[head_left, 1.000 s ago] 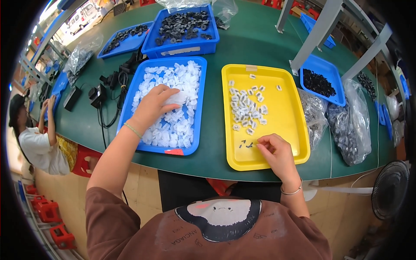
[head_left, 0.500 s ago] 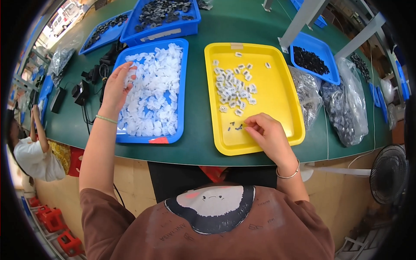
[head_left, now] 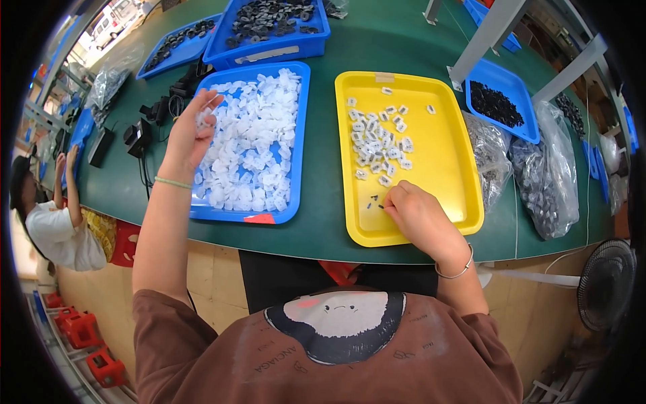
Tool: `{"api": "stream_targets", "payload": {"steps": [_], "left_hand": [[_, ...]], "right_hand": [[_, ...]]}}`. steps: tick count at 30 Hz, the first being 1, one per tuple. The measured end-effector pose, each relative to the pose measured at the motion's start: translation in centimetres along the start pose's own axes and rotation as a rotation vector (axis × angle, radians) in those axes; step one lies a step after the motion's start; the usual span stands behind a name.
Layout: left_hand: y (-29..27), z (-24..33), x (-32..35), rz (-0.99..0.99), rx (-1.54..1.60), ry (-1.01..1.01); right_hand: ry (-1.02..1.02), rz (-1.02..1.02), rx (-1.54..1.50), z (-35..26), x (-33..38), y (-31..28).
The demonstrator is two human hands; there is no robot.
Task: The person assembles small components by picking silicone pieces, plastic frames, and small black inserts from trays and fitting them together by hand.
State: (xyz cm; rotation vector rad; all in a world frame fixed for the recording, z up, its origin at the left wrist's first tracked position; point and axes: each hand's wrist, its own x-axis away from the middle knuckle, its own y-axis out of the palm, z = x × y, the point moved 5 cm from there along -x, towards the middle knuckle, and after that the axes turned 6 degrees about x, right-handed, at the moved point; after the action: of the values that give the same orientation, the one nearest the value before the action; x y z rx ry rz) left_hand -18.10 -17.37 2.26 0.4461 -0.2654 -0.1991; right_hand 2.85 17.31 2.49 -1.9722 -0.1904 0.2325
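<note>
My left hand (head_left: 188, 138) is raised over the left edge of a blue tray (head_left: 294, 168). Its fingers curl around a translucent white plastic piece (head_left: 202, 119), partly hidden by them. A heap of similar white pieces (head_left: 252, 151) fills the tray. Over the near part of a yellow tray (head_left: 447, 202), my right hand (head_left: 418, 219) has its thumb and fingers pinched together, fingertips down beside a few tiny dark pins (head_left: 374, 198). Whatever is between those fingertips is hidden. Farther back in the yellow tray lie several small white parts with dark centres (head_left: 377, 138).
Blue bins of black rings (head_left: 296, 52) and dark parts (head_left: 176, 50) stand behind. At right are a blue tray of black pieces (head_left: 494, 104), plastic bags (head_left: 548, 182) and metal posts (head_left: 484, 40). Black adapters (head_left: 136, 138) lie left. Another person (head_left: 60, 229) is at far left.
The view has shifted, so the trays appear farther right. My right fingertips have closed in and lowered beside the dark pins. My left hand remains curled by the blue tray.
</note>
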Motion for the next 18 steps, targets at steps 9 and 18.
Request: {"api": "stream_targets", "payload": {"steps": [9,18], "left_hand": [[6.4,-4.3,3.8,-0.330,1.010,-0.241],[17.6,-12.4,8.4,-0.163,0.791,-0.405]], "right_hand": [[0.036,0.094,-0.096,0.2,0.3,-0.6],[-0.012,-0.005,0.043,0.0,0.1,0.1]]}}
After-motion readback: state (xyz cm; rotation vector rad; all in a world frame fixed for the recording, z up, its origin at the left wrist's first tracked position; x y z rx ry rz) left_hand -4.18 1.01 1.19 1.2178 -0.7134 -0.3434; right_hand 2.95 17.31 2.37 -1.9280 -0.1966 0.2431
